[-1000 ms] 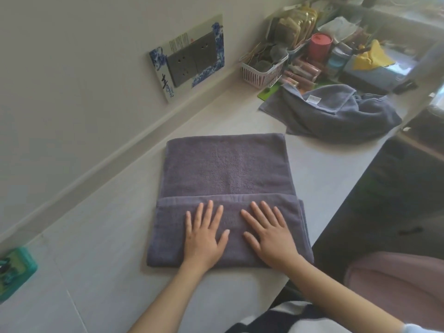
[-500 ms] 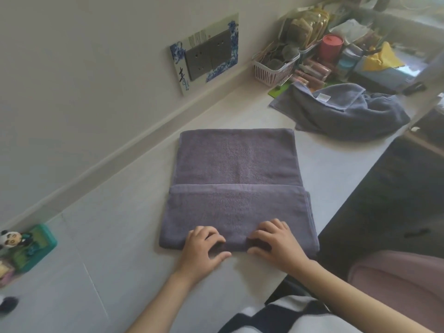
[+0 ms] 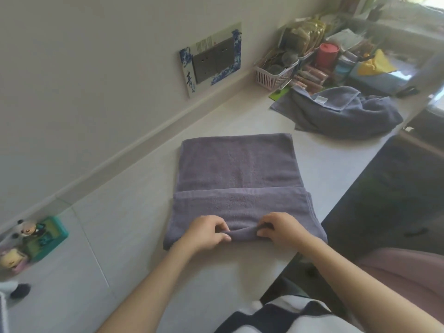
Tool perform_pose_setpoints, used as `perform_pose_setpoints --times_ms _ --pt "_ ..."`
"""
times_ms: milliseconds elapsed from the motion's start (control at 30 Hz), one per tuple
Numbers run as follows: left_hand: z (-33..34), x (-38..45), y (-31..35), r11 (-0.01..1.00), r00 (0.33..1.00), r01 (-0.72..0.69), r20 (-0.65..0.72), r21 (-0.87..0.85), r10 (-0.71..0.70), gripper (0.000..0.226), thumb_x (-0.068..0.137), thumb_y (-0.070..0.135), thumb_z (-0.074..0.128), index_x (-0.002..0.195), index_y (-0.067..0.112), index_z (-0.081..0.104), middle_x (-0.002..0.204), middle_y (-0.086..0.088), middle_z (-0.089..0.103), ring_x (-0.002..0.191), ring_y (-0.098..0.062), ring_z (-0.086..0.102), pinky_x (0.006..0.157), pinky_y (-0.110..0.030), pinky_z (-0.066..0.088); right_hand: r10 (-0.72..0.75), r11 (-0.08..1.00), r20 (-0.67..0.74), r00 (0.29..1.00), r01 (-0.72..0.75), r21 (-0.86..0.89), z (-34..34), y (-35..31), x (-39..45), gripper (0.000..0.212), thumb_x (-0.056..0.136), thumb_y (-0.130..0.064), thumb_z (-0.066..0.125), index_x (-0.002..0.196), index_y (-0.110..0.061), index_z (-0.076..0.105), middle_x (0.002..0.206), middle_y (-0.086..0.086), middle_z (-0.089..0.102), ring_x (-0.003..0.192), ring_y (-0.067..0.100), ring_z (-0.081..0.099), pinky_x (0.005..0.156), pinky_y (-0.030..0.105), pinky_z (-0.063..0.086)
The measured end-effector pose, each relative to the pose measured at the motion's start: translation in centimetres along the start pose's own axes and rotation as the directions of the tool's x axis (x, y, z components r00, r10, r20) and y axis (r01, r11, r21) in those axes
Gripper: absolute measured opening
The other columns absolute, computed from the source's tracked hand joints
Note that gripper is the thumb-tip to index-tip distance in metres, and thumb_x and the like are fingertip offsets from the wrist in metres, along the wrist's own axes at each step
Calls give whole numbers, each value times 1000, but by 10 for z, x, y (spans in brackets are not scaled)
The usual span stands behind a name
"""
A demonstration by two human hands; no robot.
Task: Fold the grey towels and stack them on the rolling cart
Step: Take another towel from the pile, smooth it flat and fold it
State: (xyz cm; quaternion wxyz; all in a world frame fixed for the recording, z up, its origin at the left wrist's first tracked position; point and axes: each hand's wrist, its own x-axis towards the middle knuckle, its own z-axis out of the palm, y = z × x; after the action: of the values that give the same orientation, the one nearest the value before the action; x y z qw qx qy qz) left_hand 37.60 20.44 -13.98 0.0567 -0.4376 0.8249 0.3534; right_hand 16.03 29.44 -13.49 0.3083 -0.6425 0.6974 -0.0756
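fingers [image 3: 222,230] of both hands pinching near fold of soft, rectangular grey terry towel [image 3: 237,164]

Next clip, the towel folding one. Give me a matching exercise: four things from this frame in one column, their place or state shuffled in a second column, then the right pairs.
Things:
1. folded grey towel
2. crumpled grey towel
3. red container
4. pink basket

Places or states:
A. lies loose in a heap at the far end of the counter
B. stands among the clutter, beyond the pink basket
C. its near edge is pinched by the left hand and the right hand
D. sits against the wall, just past the socket plate

Pairs: 1-C, 2-A, 3-B, 4-D
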Motion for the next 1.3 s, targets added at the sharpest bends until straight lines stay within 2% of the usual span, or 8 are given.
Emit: perform_pose_setpoints --times_ms 167,333,667,833,933,1100,1167,1300 --pt "-47 -20 32 977 951 -14 298 -213 79 9 76 30 77 79 27 69 72 16 68 67 5 59 67 -15 44 -84 996 312 946 70 58 -60 -15 -20 13 90 -36 59 96 -26 66 89 -16 61 78 1 53 66 9 36" --pt "-84 -15 44 959 935 29 347 -282 74 7 77 33 76 80 28 72 78 15 71 74 3 63 75 -16 45 -106 994 397 912 89 60 -105 -26 -8 7 90 -37 59 84 -35 62 82 -15 63 72 -5 54 67 7 38" --pt "-120 78 16 978 982 182 76 -103 -174 20 91 29 60 97 14 72 99 -1 71 90 -13 63 85 -27 47 116 965 272 955 -44 -257 -141 2 109 60 83 -62 53 124 -18 55 124 1 57 113 22 53 92 31 39" --pt "-87 109 -4 961 960 277 -38 12 -276 40 95 52 41 86 17 60 100 -4 65 99 -26 58 87 -36 43 70 956 136 988 -27 -292 -117 40 141 43 85 -48 60 118 -20 56 116 4 61 110 26 50 88 31 35" --pt "-74 116 -17 938 977 211 -74 276 -198 44 91 58 43 97 16 57 111 -4 61 105 -26 54 87 -35 38 57 974 95 994 -34 -224 -102 56 151 33 90 -43 54 108 -15 57 111 7 62 106 26 53 80 31 38" --pt "-69 125 -16 908 964 260 -143 328 -224 39 97 49 39 105 12 51 115 -9 62 107 -31 55 86 -37 37 85 927 -48 995 -96 -363 -84 62 157 31 96 -42 42 111 -20 58 118 0 62 115 24 46 93 33 33" --pt "-58 125 -8 875 948 294 -236 385 -215 37 99 44 36 115 14 50 121 -8 59 113 -29 52 98 -38 33 47 919 -244 969 -137 -369 -70 61 149 29 94 -37 42 108 -21 61 115 -1 63 114 25 47 96 35 28" --pt "-8 110 12 926 910 164 -415 341 -8 53 89 41 36 130 13 56 135 -14 55 126 -31 50 109 -50 25 -114 954 -391 913 -9 -300 -27 40 118 41 83 -35 42 116 -21 64 130 8 58 122 32 51 104 41 25"
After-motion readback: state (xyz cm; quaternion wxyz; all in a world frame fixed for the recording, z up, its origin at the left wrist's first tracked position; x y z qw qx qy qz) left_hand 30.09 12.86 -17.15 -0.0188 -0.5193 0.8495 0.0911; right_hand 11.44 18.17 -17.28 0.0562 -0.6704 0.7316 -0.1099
